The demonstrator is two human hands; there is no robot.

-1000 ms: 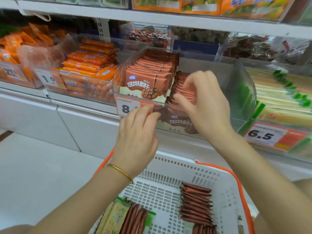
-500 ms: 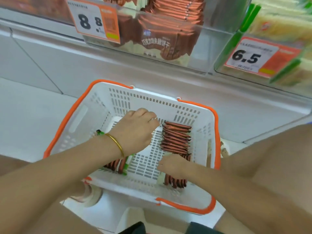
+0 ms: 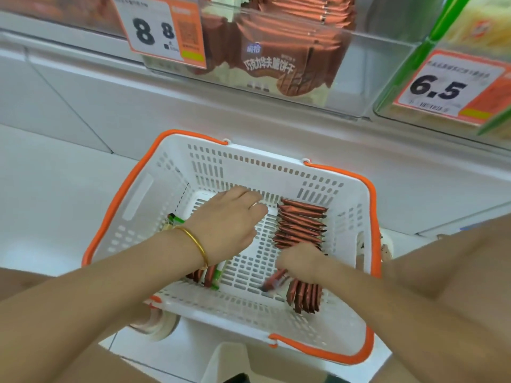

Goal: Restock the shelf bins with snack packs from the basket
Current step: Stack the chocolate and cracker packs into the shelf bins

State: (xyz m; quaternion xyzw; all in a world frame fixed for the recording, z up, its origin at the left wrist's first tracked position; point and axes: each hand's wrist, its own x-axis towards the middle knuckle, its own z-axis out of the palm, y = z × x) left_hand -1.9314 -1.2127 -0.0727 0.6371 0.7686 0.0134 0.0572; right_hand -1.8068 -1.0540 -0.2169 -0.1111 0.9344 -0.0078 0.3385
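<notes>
Overhead, stocked bin (image 3: pixel 367 78), in basket (image 3: pixel 265 157) right hand (image 3: pixel 301 262) perhaps gripping packs (image 3: pixel 304 295), left hand (image 3: pixel 229 225) unclear

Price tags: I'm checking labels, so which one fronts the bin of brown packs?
The 8.8 tag, on the left; the 6.5 tag, on the right, sits before green-edged packs.

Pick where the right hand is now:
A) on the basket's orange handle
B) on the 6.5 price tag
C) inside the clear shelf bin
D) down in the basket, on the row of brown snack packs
D: the right hand is down inside the white basket, on the near end of the row of brown snack packs, well below the shelf.
</notes>
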